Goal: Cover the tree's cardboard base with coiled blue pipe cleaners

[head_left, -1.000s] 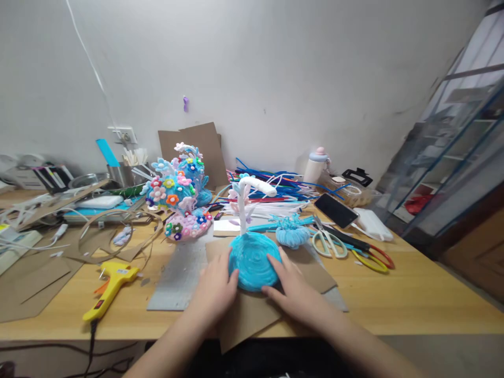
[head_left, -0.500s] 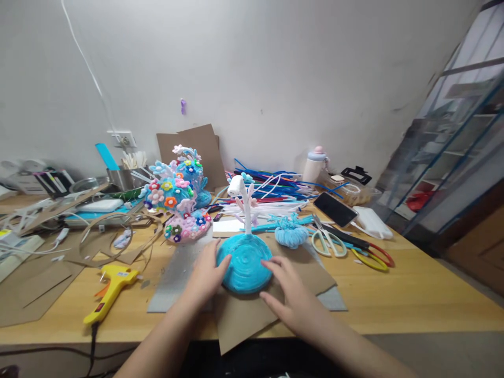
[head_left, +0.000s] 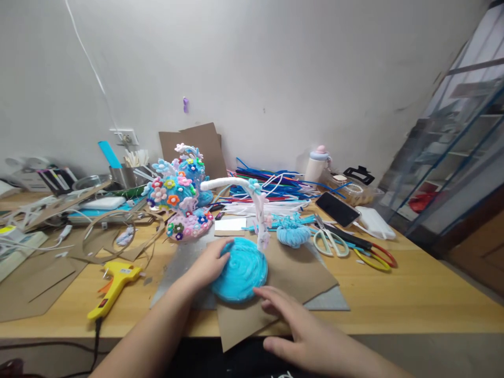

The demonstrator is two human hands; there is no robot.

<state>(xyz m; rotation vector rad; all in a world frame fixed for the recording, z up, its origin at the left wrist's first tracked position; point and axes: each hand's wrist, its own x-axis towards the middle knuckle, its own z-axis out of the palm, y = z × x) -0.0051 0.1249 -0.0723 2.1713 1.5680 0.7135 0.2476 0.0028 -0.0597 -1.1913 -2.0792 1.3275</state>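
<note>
A round blue base (head_left: 240, 275), covered in coiled fuzzy pipe cleaner, sits on cardboard in front of me. From its far right edge rises a white wrapped stem (head_left: 260, 215), which bends left at the top and bears small blue and pink flowers. My left hand (head_left: 208, 265) holds the base's left rim, thumb lying over the top and the other fingers along the edge, partly hidden. At the near right rim is my right hand (head_left: 291, 323), fingers apart and index fingertip at the edge. A light blue yarn-like bundle (head_left: 293, 235) lies right of the stem.
A yellow glue gun (head_left: 114, 289) lies to the left. Behind stand a flower-covered piece (head_left: 177, 194) and a pile of pipe cleaners (head_left: 271, 184). Scissors (head_left: 331, 241), red-and-yellow-handled pliers (head_left: 376, 257), a phone (head_left: 337, 210) and a white power bank (head_left: 376, 223) are at right.
The base has turned, so its stem has swung from the back to the right and the bent top now points left. My right hand has moved down toward the near edge.
</note>
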